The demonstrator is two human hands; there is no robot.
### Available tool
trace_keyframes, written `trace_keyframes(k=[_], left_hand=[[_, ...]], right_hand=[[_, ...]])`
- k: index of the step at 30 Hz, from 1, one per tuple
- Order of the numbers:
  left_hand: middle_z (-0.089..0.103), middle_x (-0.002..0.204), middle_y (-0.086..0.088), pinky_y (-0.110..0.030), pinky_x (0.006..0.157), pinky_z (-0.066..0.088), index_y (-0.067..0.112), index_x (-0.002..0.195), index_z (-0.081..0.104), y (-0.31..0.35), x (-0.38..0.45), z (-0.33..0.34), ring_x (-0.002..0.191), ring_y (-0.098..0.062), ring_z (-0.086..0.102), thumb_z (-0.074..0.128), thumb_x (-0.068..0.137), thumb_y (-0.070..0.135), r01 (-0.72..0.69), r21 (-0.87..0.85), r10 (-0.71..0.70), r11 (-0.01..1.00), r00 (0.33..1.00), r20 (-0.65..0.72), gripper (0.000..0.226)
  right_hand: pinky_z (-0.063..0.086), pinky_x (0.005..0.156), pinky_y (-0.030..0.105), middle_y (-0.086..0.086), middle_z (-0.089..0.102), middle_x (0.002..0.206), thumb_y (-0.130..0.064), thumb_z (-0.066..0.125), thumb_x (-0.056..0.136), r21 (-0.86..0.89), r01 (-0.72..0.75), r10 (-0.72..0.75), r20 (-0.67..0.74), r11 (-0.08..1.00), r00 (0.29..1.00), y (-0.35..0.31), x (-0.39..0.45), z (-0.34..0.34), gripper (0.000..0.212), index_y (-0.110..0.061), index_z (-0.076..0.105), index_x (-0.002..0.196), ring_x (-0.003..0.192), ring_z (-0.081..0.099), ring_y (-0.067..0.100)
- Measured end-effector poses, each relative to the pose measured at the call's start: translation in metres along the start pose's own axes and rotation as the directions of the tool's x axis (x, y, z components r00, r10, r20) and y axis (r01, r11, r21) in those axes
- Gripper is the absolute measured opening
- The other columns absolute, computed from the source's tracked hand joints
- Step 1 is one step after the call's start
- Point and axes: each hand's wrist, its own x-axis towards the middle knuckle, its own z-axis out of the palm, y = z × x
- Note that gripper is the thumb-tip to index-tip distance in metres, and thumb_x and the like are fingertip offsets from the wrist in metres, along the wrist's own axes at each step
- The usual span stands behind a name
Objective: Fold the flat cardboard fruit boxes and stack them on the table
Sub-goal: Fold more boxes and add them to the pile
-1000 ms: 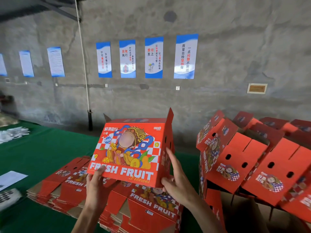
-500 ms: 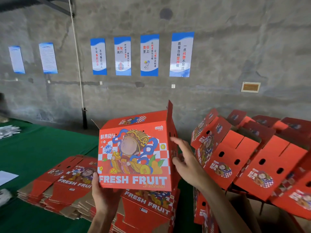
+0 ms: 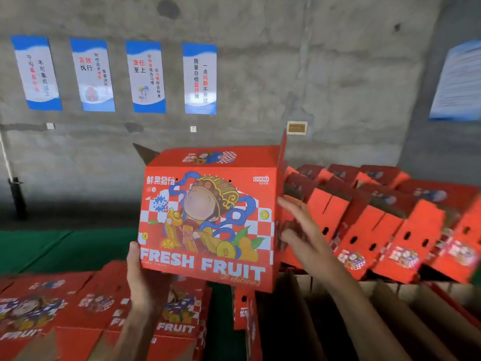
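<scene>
Head cam: left hand (image 3: 145, 277) grips the bottom left corner of the folded box (image 3: 208, 220), held up over the flat boxes (image 3: 65, 311). Right hand (image 3: 303, 230) is open, fingers straight against the box's right side. I'd support underneath and lower it squarely onto the stack of folded boxes (image 3: 377, 220) just right of it.

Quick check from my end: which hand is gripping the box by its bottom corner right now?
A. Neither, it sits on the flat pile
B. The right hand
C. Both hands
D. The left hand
D: the left hand grips the lower left corner of the box, thumb on the printed front, while the right hand lies with straight fingers along the box's right side.
</scene>
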Motion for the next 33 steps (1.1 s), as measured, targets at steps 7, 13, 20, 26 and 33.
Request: trace_keyframes(k=[7, 13, 20, 26, 33], left_hand=[[0.071, 0.117, -0.005, -0.043, 0.087, 0.06, 0.02, 0.126, 0.066, -0.025, 0.003, 0.129, 0.108, -0.023, 0.07, 0.042, 0.098, 0.069, -0.044, -0.011, 0.046, 0.999, 0.983, 0.177, 0.062], [0.064, 0.14, -0.008, -0.047, 0.098, 0.057, 0.021, 0.145, 0.055, -0.08, -0.035, 0.235, 0.127, -0.027, 0.062, 0.048, 0.099, 0.065, 0.1, -0.086, -0.076, 0.991, 0.966, 0.248, 0.065], [0.069, 0.134, -0.001, -0.043, 0.091, 0.06, 0.029, 0.139, 0.059, -0.167, -0.097, 0.357, 0.122, -0.022, 0.066, 0.055, 0.098, 0.058, 0.363, -0.095, -0.3, 0.927, 0.869, 0.393, 0.05], [0.069, 0.132, -0.011, -0.049, 0.094, 0.057, 0.019, 0.142, 0.057, -0.238, -0.176, 0.456, 0.122, -0.032, 0.066, 0.067, 0.093, 0.048, 0.552, 0.063, -0.467, 0.831, 0.633, 0.618, 0.058], [0.052, 0.149, -0.008, -0.059, 0.101, 0.052, 0.036, 0.145, 0.049, -0.333, -0.229, 0.513, 0.133, -0.032, 0.055, 0.087, 0.061, 0.07, 0.465, 0.285, -0.544, 0.838, 0.679, 0.492, 0.098]], right_hand=[[0.054, 0.08, 0.037, 0.005, 0.046, 0.146, -0.003, 0.045, 0.09, -0.111, 0.044, -0.072, -0.264, 0.993, 0.962, -0.035, -0.043, -0.112, 0.059, -0.024, 0.052, 0.145, 0.095, 0.06, 0.026], [0.055, 0.07, 0.035, 0.016, 0.048, 0.138, -0.003, 0.045, 0.091, -0.218, -0.058, -0.045, -0.443, 0.974, 0.895, -0.052, -0.115, -0.194, 0.053, -0.021, 0.052, 0.14, 0.08, 0.061, 0.026], [0.051, 0.1, 0.049, 0.003, 0.046, 0.135, -0.064, 0.06, 0.093, -0.431, -0.242, -0.09, -0.618, 0.869, 0.781, -0.062, -0.194, -0.266, 0.047, -0.038, 0.059, 0.133, 0.122, 0.056, 0.022], [0.053, 0.09, 0.023, -0.005, 0.035, 0.135, -0.075, 0.069, 0.08, -0.577, -0.422, -0.134, -0.686, 0.699, 0.715, -0.041, -0.239, -0.316, 0.05, -0.046, 0.061, 0.12, 0.102, 0.063, 0.002], [0.056, 0.091, 0.028, -0.01, 0.048, 0.112, -0.077, 0.068, 0.079, -0.494, -0.554, -0.107, -0.803, 0.67, 0.587, 0.025, -0.278, -0.374, 0.042, -0.043, 0.061, 0.103, 0.124, 0.046, -0.009]])
